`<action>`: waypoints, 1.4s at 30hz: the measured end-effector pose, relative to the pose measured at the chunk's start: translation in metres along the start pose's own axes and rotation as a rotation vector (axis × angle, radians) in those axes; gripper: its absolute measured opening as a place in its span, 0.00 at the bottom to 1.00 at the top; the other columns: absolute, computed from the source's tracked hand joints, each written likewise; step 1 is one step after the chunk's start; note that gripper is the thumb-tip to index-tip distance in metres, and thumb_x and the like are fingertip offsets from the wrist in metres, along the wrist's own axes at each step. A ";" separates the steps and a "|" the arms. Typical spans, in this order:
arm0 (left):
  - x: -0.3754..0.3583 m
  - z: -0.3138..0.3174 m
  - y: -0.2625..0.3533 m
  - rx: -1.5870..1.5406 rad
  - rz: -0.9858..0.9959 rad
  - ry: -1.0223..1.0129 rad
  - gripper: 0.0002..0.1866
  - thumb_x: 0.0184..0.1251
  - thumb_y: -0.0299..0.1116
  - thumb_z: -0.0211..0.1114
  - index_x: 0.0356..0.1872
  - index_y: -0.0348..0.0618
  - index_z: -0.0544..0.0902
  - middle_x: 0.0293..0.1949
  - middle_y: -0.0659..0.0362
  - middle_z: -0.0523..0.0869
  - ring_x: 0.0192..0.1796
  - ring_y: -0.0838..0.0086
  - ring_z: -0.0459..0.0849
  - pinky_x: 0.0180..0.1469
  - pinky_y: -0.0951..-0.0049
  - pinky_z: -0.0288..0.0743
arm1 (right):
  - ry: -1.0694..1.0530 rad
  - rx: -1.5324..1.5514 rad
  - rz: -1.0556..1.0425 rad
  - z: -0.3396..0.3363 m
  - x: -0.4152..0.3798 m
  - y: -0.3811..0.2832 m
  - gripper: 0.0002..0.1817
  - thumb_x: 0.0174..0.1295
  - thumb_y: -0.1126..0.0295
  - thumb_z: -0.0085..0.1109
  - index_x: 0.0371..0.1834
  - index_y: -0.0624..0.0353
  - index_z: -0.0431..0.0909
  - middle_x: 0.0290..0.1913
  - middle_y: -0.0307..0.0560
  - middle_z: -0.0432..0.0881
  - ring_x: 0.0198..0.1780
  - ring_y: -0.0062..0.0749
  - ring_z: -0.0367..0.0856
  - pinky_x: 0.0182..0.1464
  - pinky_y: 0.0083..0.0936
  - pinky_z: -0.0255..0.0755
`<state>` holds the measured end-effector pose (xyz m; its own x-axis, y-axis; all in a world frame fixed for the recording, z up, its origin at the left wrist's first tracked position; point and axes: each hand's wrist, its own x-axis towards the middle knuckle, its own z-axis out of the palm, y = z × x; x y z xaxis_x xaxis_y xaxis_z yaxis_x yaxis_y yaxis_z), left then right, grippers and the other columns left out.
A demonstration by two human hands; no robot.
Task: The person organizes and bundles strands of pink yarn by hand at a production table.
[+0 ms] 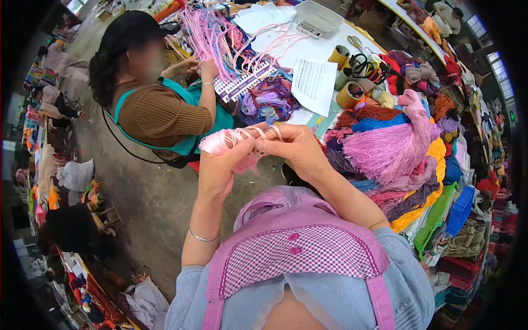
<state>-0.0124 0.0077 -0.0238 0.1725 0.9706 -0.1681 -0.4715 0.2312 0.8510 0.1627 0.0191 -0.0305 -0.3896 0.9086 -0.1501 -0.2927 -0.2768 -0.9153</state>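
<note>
Pale pink thread (215,143) lies bundled in my left hand (224,165), whose fingers are wrapped round it. Loose loops of the same thread run across to my right hand (291,147). There the thumb and fingers are pinched together on the strands. Both hands meet in front of my chest, above the pink checked apron (302,247). Just beyond them, a heap of purple and blue thread (269,102) rests on the table, beside a printed sheet (313,82).
A co-worker (159,110) in a brown top handles pink strands (206,41) at the left. Large pink skeins (385,148) are piled on the right. Scissors (360,66) stand in cardboard tubes (349,96). A green basket (434,220) and a blue basket (461,210) are at the right.
</note>
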 end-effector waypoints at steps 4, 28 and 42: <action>0.001 -0.002 0.000 -0.015 -0.017 -0.030 0.15 0.60 0.23 0.63 0.49 0.27 0.79 0.50 0.44 0.83 0.49 0.66 0.84 0.53 0.67 0.79 | 0.020 0.035 -0.069 -0.003 0.003 0.006 0.07 0.58 0.71 0.66 0.35 0.63 0.85 0.33 0.37 0.83 0.35 0.15 0.77 0.40 0.14 0.69; 0.007 0.009 -0.013 -0.111 0.089 0.045 0.13 0.71 0.30 0.54 0.42 0.27 0.80 0.49 0.46 0.84 0.47 0.68 0.84 0.54 0.70 0.76 | -0.024 0.079 0.020 -0.008 0.009 0.002 0.08 0.58 0.74 0.65 0.38 0.65 0.84 0.36 0.40 0.84 0.38 0.20 0.79 0.46 0.19 0.70; 0.028 -0.001 -0.032 -0.018 0.075 0.164 0.09 0.66 0.30 0.63 0.40 0.33 0.83 0.45 0.50 0.85 0.42 0.74 0.83 0.47 0.74 0.76 | -0.107 -0.103 0.016 -0.035 0.047 0.003 0.07 0.55 0.76 0.67 0.37 0.65 0.86 0.34 0.39 0.83 0.35 0.18 0.77 0.42 0.18 0.71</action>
<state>0.0069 0.0279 -0.0557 -0.0062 0.9828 -0.1846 -0.4934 0.1575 0.8554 0.1745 0.0717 -0.0534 -0.4861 0.8642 -0.1298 -0.1967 -0.2529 -0.9473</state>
